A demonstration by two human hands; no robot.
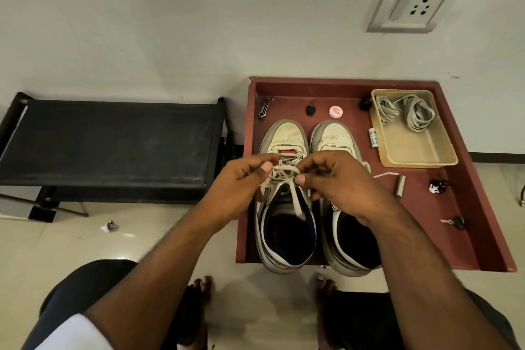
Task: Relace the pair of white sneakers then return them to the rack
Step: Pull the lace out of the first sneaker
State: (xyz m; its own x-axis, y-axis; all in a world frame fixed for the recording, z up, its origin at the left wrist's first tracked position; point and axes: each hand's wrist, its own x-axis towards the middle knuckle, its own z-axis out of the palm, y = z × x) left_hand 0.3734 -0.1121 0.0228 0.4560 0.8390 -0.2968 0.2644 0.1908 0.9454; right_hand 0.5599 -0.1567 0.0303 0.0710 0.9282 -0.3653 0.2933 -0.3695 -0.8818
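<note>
Item: pair of white sneakers [312,196], scuffed, yellowed toes, dark navy lining, standing side by side at the near edge of the red tray [426,207], heels overhanging. I see my left hand [241,182] and right hand [338,182] each pinching the grey lace [287,172] over the left shoe.

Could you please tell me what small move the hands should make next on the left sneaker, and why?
Probably draw the lace snug across the upper eyelets. Both the left hand and the right hand pinch it over the left sneaker, and one end hangs loose into the shoe's opening. The right sneaker appears to have a loose lace end trailing too, and a spare lace lies in the beige tray.
</note>
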